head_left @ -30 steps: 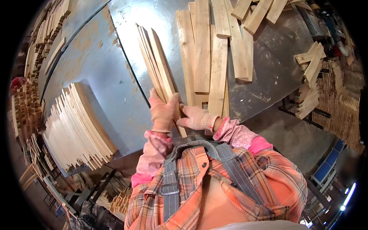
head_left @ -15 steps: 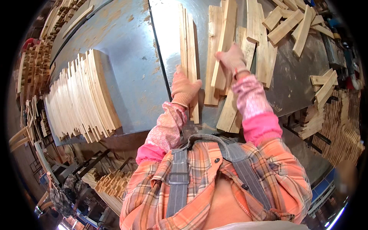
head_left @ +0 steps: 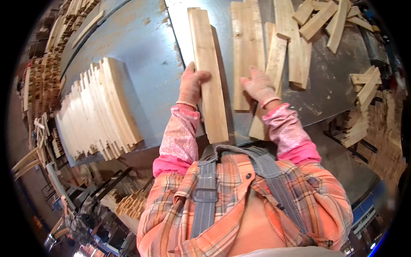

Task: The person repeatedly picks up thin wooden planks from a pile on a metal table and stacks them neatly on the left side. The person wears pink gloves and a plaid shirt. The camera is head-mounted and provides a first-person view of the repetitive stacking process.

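My left hand (head_left: 192,85), in a pale work glove, is closed around the left edge of a wooden board (head_left: 208,77). Its thumb lies over the board's broad face, and other narrow edges show beneath at the far end. To the right, my right hand (head_left: 259,86), gloved too, rests over the lower part of a pair of boards (head_left: 247,47), thumb and fingers apart. Another board (head_left: 276,58) slants just beyond it on the right. Part of a board (head_left: 259,126) sticks out below my right wrist at the table's near edge.
A row of boards on edge (head_left: 98,111) stands on the left of the metal table (head_left: 150,55). More boards (head_left: 295,47) lie right of my hand, with a loose heap (head_left: 325,21) at the far right. Stacked wood (head_left: 381,124) stands beyond the right edge.
The tilted board under my right hand has gone from there, and a broad board face now lies on the left bundle. My left hand has shifted left; my right hand has lowered slightly.
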A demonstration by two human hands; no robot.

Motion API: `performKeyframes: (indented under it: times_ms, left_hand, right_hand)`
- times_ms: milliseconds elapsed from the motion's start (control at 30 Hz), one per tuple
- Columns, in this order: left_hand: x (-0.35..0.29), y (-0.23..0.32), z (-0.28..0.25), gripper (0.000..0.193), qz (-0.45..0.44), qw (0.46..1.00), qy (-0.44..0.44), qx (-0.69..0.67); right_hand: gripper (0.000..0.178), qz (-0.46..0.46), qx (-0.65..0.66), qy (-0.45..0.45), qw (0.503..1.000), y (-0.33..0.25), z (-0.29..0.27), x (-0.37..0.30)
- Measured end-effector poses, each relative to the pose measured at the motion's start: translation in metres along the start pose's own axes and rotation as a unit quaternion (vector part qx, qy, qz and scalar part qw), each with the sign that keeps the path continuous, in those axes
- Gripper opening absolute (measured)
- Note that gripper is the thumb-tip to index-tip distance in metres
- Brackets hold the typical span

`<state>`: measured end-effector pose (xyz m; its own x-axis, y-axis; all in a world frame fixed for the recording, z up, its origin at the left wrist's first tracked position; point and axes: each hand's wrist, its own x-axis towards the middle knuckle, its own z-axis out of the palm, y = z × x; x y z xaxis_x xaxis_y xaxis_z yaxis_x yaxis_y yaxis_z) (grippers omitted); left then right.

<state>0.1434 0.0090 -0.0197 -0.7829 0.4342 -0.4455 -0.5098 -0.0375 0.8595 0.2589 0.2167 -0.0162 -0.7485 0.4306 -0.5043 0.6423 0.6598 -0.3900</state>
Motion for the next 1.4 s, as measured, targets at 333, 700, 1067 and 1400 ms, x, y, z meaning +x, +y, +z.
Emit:
performKeyframes:
  times_ms: [333,700,1067,1400]
  left_hand:
    - [-0.024,-0.011,-0.126,0.067,0.036,0.892,-0.121,-0.433]
    - [-0.052,0.043,-0.246,0.031,0.044,0.921,0.246,0.299]
    - [-0.055,0.042,-0.192,0.068,0.149,0.780,0.257,0.551]
    - [-0.006,-0.036,-0.086,0.044,-0.080,0.831,0.151,0.530]
  right_hand:
    - [0.109,0.064,-0.236,0.000,0.970,-0.050,0.049,-0.041]
    - [0.077,0.109,-0.206,0.058,0.971,-0.041,0.072,-0.035]
    - [0.084,-0.082,0.157,0.004,0.984,-0.095,0.136,-0.092]
    - [0.102,0.089,-0.013,0.143,0.986,0.001,0.056,-0.123]
